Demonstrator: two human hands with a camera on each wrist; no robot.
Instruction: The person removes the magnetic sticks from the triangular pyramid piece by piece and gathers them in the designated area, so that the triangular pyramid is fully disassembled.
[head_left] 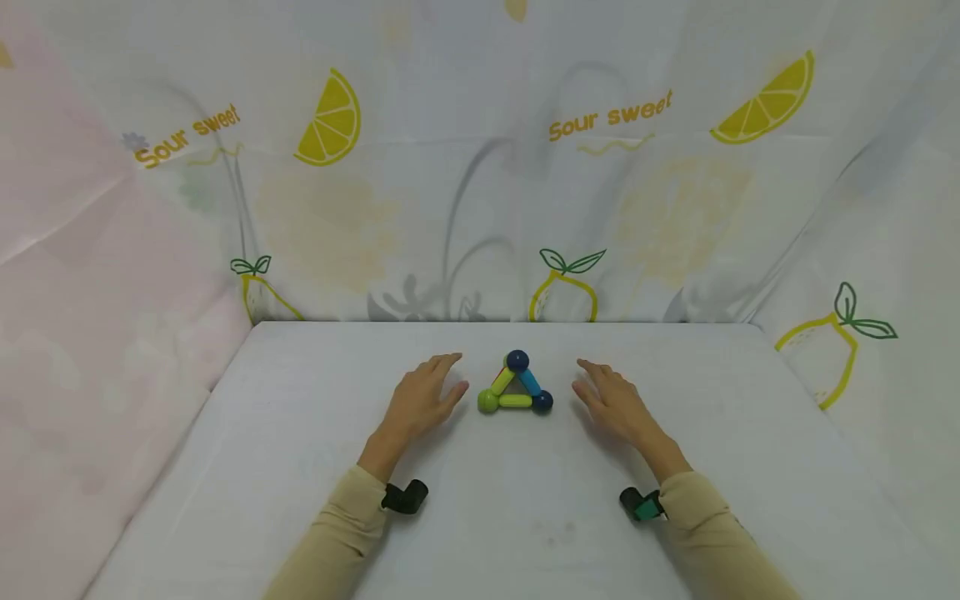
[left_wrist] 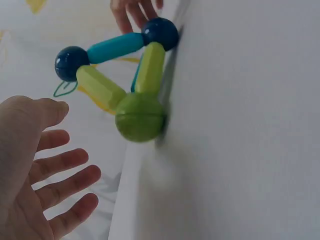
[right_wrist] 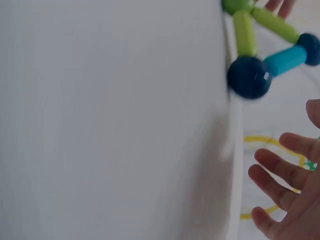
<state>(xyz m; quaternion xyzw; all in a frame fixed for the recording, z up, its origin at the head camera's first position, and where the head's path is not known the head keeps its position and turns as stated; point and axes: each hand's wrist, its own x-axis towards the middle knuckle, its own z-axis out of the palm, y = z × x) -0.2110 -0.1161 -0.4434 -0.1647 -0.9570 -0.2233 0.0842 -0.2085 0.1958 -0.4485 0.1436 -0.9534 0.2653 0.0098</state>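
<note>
As the ball-and-stick toy (head_left: 515, 402) sits on the white tabletop (head_left: 517, 483), green sticks (head_left: 502, 382) and blue sticks (head_left: 530, 382) join 2 dark blue balls (head_left: 542, 402) and 1 green ball (head_left: 488, 401). Just left of the toy is the left hand (head_left: 420, 400), its grip loose and wide, with the fingers apart. Just right of it is the right hand (head_left: 617, 406), its grip loose and wide too. Both hands are apart from the toy. Tan sleeves (head_left: 330, 533) end near the wrists (head_left: 382, 452), and behind hangs a pale cloth (head_left: 450, 75) with yellow lemon slices (head_left: 332, 121).
</note>
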